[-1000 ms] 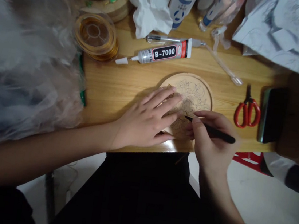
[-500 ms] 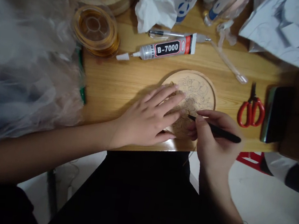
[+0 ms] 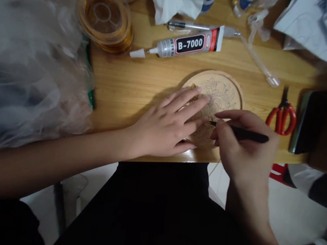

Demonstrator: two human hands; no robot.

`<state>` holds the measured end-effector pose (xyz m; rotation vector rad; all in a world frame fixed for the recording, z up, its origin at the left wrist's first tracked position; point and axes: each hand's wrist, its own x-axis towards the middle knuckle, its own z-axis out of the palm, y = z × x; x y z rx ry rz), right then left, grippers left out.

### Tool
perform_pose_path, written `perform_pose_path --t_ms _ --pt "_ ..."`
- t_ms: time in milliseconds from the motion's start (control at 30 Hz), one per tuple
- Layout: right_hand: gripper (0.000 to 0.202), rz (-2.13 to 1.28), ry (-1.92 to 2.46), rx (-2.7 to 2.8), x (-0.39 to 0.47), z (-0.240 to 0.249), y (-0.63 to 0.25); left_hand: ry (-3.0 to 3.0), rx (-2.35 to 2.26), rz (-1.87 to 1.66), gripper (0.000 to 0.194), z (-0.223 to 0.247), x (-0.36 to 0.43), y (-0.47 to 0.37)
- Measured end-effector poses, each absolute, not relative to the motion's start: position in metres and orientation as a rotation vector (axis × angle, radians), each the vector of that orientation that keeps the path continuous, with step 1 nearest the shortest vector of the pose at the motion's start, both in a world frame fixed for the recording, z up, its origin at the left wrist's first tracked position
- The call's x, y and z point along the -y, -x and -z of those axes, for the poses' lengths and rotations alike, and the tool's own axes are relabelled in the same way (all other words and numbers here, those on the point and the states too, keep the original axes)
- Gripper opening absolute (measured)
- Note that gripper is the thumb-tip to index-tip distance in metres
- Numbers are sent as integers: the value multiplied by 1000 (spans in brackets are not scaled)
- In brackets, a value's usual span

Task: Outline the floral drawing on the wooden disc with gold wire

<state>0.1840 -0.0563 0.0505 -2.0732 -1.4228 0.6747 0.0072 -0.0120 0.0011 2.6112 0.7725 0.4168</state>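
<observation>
A round wooden plate (image 3: pixel 228 78) with a raised rim and a floral line drawing on its face lies near the table's front edge. My left hand (image 3: pixel 170 125) rests flat across its left side, fingers spread. Shaped gold wire (image 3: pixel 191 98) shows between those fingers. In a pinch grip, my right hand (image 3: pixel 246 149) holds black tweezers (image 3: pixel 250 135), their tip on the drawing beside my left index finger. A small curve of wire lies at the tip. Below my right hand, a thin strand of wire (image 3: pixel 214 168) hangs past the table edge.
A B-7000 glue tube (image 3: pixel 188 44) lies behind the plate, near a pen (image 3: pixel 182 25). The gold wire spool (image 3: pixel 104 20) stands at left beside plastic bags (image 3: pixel 32 65). Red-handled pliers (image 3: pixel 281 116) and a phone (image 3: pixel 310 122) lie at right. Crumpled tissue (image 3: pixel 176 1) sits at the back.
The view has shifted slightly, so the tabletop things appear higher and further right. My right hand has turned a little, and the tweezers lie flatter. My left hand stays on the plate.
</observation>
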Motion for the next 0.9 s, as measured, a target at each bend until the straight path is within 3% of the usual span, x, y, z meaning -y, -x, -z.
perform_pose_path --t_ms 233,600,733,900 --pt "16 -704 1952 1866 50 -63 -198 -2619 -791 -388 48 -3 13 -7" --pt "19 -545 1405 2618 32 -76 -212 -2606 -781 -431 49 0 13 -8" --pt "22 -612 1434 2470 37 -72 -222 -2585 -781 -425 47 -2 12 -7" --pt "24 -638 1805 1848 65 -58 -224 -2585 -765 -442 51 -5 11 -6"
